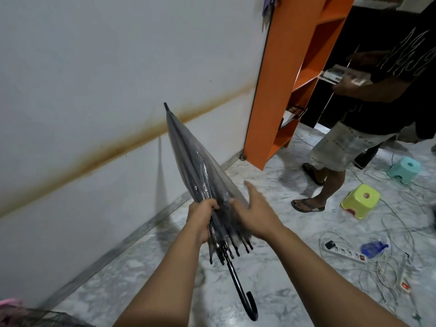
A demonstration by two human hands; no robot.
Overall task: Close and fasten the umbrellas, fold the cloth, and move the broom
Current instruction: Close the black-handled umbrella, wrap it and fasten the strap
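Note:
A clear plastic umbrella [188, 159] with black ribs is closed and held tip up, slanting away from me, its black hooked handle [245, 300] hanging low. My left hand [203, 218] grips the gathered canopy near the rib ends. My right hand [254, 208] lies against the canopy's right side with fingers spread and nearly straight. Whether the strap is fastened cannot be seen. At the bottom left corner shows part of another dark umbrella [54, 319] and a bit of pink cloth [9, 303]. No broom is in view.
A person in a black shirt and light shorts [349, 142] stands at the right by an orange shelf [283, 90]. A green stool [359, 200], a teal stool [404, 168], a power strip [346, 252] and tangled cables lie on the marble floor. A white wall is on the left.

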